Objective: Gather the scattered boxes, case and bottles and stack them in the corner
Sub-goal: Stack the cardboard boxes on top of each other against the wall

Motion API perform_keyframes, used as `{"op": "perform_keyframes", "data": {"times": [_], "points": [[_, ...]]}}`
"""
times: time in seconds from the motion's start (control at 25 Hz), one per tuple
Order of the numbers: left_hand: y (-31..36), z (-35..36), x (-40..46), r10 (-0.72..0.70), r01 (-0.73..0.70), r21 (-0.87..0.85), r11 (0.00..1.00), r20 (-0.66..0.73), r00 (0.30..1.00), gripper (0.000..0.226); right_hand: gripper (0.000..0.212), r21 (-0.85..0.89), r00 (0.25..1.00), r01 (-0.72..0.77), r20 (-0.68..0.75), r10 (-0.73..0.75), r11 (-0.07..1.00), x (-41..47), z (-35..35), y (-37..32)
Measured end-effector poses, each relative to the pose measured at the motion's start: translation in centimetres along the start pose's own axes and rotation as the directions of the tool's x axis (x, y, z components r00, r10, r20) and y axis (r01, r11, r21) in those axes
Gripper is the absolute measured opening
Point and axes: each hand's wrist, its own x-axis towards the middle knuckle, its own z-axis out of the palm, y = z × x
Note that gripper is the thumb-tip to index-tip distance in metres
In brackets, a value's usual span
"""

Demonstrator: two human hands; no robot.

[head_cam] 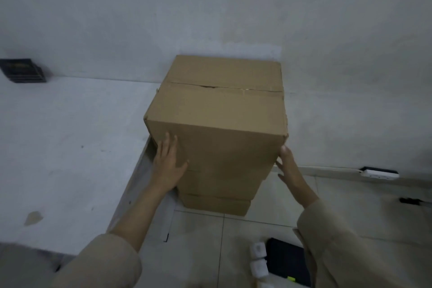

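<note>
step: I'd say I'm squaring up the top box [217,110] on the lower box [215,203], centre frame, tucked in the corner
left hand [167,166]: flat, fingers straight, pressing the front face
right hand [289,168]: open, fingertips on the right edge
next: probably the black case [286,259] and white bottles [258,258], still on the floor at lower right

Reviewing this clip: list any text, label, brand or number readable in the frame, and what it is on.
No readable text.
Top box: plain cardboard, no print showing.
Dark stack on the ledge: faint gold marks, too blurred to read.
Black case: small yellow tag, too small to read.
White bottles: no legible label.
</note>
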Motion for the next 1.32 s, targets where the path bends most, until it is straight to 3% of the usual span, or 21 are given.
{"op": "perform_keyframes", "data": {"times": [0.16,0.28,0.4,0.52,0.64,0.8,1.0,1.2,1.24,1.32], "points": [[-2.5,7.5,1.0,-0.063,0.066,-0.050,0.997,0.067,0.996,0.088,0.053,-0.152,0.993,0.118,0.051,-0.111,0.981,2.5,0.0,6.9],[-4.7,14.4,2.2,-0.067,0.053,-0.158,0.986,-0.079,0.995,0.097,0.053,-0.202,0.968,0.247,0.087,-0.234,0.948,5.5,0.6,12.8],[-8.2,20.9,3.5,-0.125,0.089,-0.154,0.984,-0.241,0.962,0.098,0.057,-0.137,0.944,0.327,-0.007,-0.331,0.935,8.3,2.2,17.5],[-11.1,25.4,5.3,-0.169,0.129,-0.141,0.982,-0.323,0.931,0.100,0.056,-0.133,0.859,0.488,-0.104,-0.502,0.863,11.2,3.5,20.1],[-12.9,28.8,7.4,-0.039,-0.012,-0.108,0.994,-0.454,0.890,0.112,0.046,-0.169,0.733,0.634,-0.177,-0.656,0.754,13.9,4.0,23.0],[-14.8,30.8,9.0,0.047,-0.125,-0.095,0.988,-0.579,0.814,0.110,0.045,-0.188,0.643,0.714,-0.206,-0.738,0.675,15.7,3.8,25.4],[-16.2,30.4,8.8,0.078,-0.113,-0.038,0.993,-0.507,0.858,0.111,0.043,-0.198,0.662,0.691,-0.212,-0.719,0.695,14.7,4.4,25.2],[-19.4,32.0,7.9,0.169,-0.217,-0.034,0.976,-0.516,0.840,0.118,0.057,-0.098,0.821,0.526,-0.200,-0.535,0.845,13.1,6.2,32.3],[-20.3,33.1,7.5,0.113,-0.186,-0.109,0.976,-0.478,0.871,0.115,0.062,-0.104,0.851,0.474,-0.200,-0.485,0.874,12.9,6.8,34.7],[-22.0,36.1,6.6,-0.119,0.004,-0.331,0.944,-0.326,0.938,0.108,0.072,-0.113,0.917,0.337,-0.184,-0.353,0.935,12.6,7.8,39.3]]}}
